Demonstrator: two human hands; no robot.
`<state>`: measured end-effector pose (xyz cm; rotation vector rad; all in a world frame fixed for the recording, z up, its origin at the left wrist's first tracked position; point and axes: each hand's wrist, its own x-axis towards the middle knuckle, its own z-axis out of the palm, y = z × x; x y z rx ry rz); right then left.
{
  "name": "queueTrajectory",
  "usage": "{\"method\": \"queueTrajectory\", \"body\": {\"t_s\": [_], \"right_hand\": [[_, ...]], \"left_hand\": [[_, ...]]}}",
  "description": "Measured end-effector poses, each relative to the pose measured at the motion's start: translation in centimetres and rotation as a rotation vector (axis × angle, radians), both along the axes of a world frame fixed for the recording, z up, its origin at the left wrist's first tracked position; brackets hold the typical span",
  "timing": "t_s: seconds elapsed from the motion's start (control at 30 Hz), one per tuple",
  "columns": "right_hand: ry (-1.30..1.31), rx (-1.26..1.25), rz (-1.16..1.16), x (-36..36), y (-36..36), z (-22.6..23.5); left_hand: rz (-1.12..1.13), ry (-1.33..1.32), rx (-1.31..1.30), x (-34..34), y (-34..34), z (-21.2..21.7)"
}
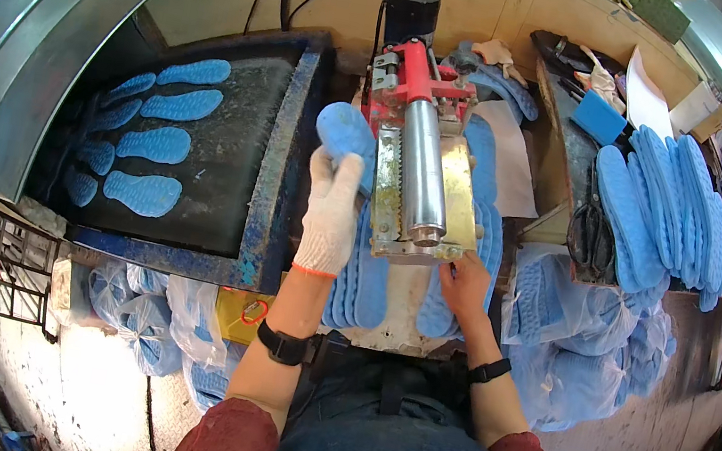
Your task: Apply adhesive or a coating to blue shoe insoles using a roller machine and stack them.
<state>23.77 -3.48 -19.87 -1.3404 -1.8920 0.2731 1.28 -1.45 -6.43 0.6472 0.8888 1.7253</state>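
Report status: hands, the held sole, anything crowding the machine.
Gloved left hand gripping blue sole at machine's left side. Bare right hand at its front right corner, grip unclear. More soles below, both sides.

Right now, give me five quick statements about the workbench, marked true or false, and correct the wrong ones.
1. The left hand wears a pale glove. True.
2. Both hands are gloved. False: the right hand is bare.
3. The gloved fingers hold a blue sole. True.
4. The silver cylinder is to the right of the left hand. True.
5. Only red soles lie on the dark surface at the left. False: the spaced-out soles on that dark surface are blue.
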Motion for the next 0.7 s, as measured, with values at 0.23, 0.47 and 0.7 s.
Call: {"method": "queueTrajectory", "body": {"t_s": [0.23,0.47,0.7], "right_hand": [[0.033,-0.016,0.008,0.0,0.3,0.3],[0.019,0.017,0.005,0.1,0.4,0.1],[0.002,0.019,0.008,-0.2,0.2,0.1]], "left_hand": [[0.132,0.514,-0.059,1.0,-3.9,1.4],[0.102,0.215,-0.046,1.4,-6.2,1.1],[-0.015,0.191,-0.266,1.5,-6.9,-0.4]]}}
